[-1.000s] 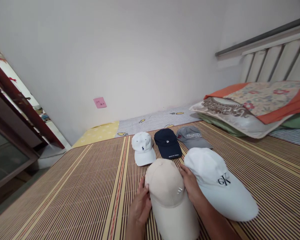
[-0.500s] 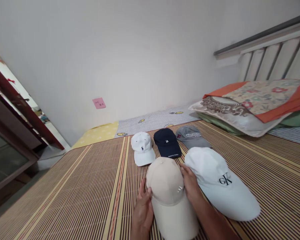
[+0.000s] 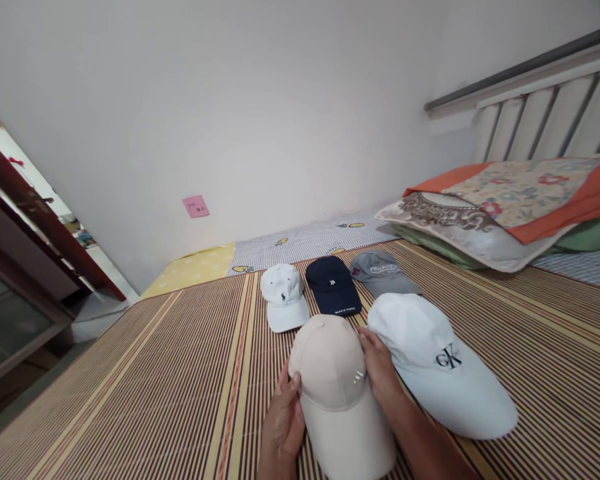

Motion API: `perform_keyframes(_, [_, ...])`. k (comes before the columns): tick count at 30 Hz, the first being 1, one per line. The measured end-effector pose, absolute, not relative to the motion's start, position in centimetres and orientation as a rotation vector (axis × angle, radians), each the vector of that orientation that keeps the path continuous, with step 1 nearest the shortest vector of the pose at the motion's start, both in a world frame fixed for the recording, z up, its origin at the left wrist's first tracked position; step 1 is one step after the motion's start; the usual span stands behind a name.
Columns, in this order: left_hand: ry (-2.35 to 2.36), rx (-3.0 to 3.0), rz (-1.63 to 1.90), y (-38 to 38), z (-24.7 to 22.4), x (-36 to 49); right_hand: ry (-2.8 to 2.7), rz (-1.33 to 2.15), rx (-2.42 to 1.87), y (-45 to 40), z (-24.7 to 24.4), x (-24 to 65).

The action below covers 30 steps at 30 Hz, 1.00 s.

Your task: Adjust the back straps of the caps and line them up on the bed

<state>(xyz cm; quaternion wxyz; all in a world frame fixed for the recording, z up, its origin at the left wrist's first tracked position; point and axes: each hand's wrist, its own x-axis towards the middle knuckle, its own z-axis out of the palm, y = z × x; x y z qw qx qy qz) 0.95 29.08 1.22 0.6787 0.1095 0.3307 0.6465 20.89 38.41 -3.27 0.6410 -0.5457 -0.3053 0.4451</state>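
Note:
A beige baseball cap with a small white logo lies at the front, its brim toward me. My left hand grips its left side, the thumb on the outside and the other fingers partly hidden behind. On the opposite side my right hand presses against the crown, fingers closed along its edge. Just right of that hand is a larger white cap with black "CK" lettering. Beyond the beige cap sit a white cap with a dark emblem, a navy cap and a grey cap, side by side.
A striped woven mat covers the bed under the caps. Stacked pillows with a floral, orange-edged cover lie at the right, below a radiator. A white wall with a pink note rises behind; a doorway opens at far left.
The whole view has shifted very slightly. Both hands remain on the beige cap, and the other caps keep their places on the mat.

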Motion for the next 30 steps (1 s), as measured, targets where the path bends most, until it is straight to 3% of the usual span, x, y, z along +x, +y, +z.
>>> perform_keyframes(30, [0.757,0.335,1.512,30.0,0.5,1.5,-0.833,1.076,-1.25,37.7,-1.8,22.2])
